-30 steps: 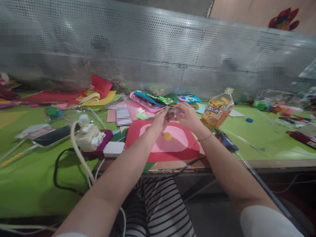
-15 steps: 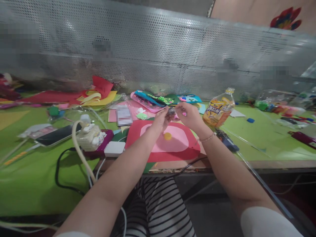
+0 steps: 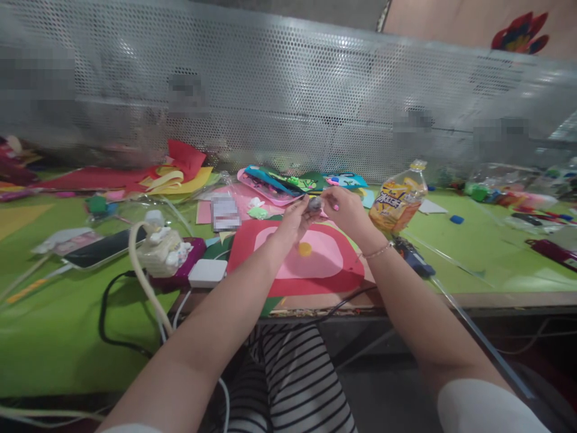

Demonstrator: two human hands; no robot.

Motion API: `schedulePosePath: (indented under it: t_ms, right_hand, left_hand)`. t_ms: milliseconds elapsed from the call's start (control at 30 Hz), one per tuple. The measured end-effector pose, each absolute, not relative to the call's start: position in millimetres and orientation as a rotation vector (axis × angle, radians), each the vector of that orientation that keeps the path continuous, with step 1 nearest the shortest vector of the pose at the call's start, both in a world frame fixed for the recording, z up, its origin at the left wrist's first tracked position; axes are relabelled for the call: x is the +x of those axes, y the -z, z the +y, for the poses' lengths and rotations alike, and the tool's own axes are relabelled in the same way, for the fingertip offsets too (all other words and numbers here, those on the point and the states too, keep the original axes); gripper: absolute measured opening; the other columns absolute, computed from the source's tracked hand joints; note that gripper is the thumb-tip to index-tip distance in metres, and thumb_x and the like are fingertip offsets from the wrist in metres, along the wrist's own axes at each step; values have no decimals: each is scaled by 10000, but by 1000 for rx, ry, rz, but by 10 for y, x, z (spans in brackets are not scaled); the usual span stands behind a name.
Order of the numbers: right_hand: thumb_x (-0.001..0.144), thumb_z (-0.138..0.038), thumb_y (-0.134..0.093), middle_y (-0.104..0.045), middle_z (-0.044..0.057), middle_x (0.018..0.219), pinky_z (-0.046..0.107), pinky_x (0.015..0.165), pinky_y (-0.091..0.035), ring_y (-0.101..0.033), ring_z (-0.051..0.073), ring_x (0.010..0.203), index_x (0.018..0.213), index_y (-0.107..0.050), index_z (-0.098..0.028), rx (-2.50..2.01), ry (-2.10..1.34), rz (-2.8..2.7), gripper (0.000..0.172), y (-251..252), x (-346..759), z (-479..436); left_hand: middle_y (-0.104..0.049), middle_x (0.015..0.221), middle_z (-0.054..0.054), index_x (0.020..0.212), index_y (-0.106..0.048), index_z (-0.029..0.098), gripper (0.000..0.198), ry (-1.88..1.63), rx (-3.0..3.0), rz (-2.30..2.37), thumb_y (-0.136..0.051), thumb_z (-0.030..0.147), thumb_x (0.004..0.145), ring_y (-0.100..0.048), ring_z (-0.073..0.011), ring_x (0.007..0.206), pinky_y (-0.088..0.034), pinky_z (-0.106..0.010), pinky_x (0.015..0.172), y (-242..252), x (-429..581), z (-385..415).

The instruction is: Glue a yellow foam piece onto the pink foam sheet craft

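Note:
In the middle of the view my left hand (image 3: 294,219) cups a small grey lump of modelling clay (image 3: 314,205) in its fingers. My right hand (image 3: 346,211) meets it from the right, thumb and fingertips pinched together at the side of the lump. Part of the lump is hidden by the fingers. Small pink bits show by the right fingertips, too small to name. Beneath both hands lies a red sheet with rounded corners (image 3: 246,248), with a pink rounded shape (image 3: 327,255) on it. A yellow disc (image 3: 305,248) sits on the pink shape.
Behind my hands are decorated colored pieces (image 3: 274,180). A drink bottle (image 3: 400,198) stands right, near a dark tool (image 3: 415,258). At left are a phone (image 3: 106,248), a purple power strip (image 3: 192,261) with plugs and cables, and a white adapter (image 3: 207,273). A perforated metal screen (image 3: 270,90) stands behind.
The whole view has shifted very slightly. Both hands stay together at the grey clay, with only small finger movement.

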State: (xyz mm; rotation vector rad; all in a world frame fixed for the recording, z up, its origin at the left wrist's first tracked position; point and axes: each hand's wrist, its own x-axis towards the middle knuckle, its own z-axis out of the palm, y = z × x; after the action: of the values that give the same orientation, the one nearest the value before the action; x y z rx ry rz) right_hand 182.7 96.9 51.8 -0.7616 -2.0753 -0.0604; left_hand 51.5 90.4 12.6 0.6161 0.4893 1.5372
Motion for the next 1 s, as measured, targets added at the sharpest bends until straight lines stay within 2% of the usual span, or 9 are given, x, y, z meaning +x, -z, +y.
schedulePosePath:
  t_ms: [167, 400, 600, 800, 1000]
  right_hand:
    - [729, -181, -501, -609, 30, 776, 274, 611, -427, -537, 135, 654, 823, -572, -181, -760, -265, -2014, 118, -546, 1817, 932]
    - [706, -249, -557, -583, -1, 764, 248, 557, -450, -530, 120, 656, 864, -586, -206, -692, -836, -1885, 166, -541, 1827, 999]
    - [685, -202, -520, -587, -13, 754, 243, 566, -461, -518, 103, 630, 815, -614, -212, -687, -923, -1821, 161, -570, 1810, 950]
    - [657, -161, -449, -630, 23, 912, 255, 584, -466, -550, 122, 704, 656, -567, -190, -701, -971, -1801, 122, -588, 1804, 916]
    - [597, -155, -443, -631, 38, 834, 261, 575, -459, -542, 132, 674, 589, -528, -179, -665, -985, -1793, 89, -587, 1799, 955]
  left_hand:
    - [-632, 584, -10, 701, -571, 134, 196, -1569, 614, 484, -661, 307, 712, -605, -95, 525, -491, -205, 581, -120, 475, 953]
    - [-626, 585, -9, 723, -583, 139, 192, -1576, 520, 512, -661, 313, 713, -615, -96, 558, -498, -217, 638, -117, 431, 1001]
    - [-619, 569, -7, 708, -565, 133, 201, -1576, 564, 497, -649, 316, 725, -598, -88, 514, -490, -198, 578, -112, 436, 998]
    - [-614, 561, -7, 723, -574, 133, 206, -1573, 538, 532, -656, 321, 718, -603, -93, 526, -493, -203, 588, -128, 446, 972]
    - [-618, 568, -10, 711, -575, 134, 204, -1572, 578, 560, -632, 328, 741, -617, -101, 576, -504, -222, 653, -120, 450, 988]
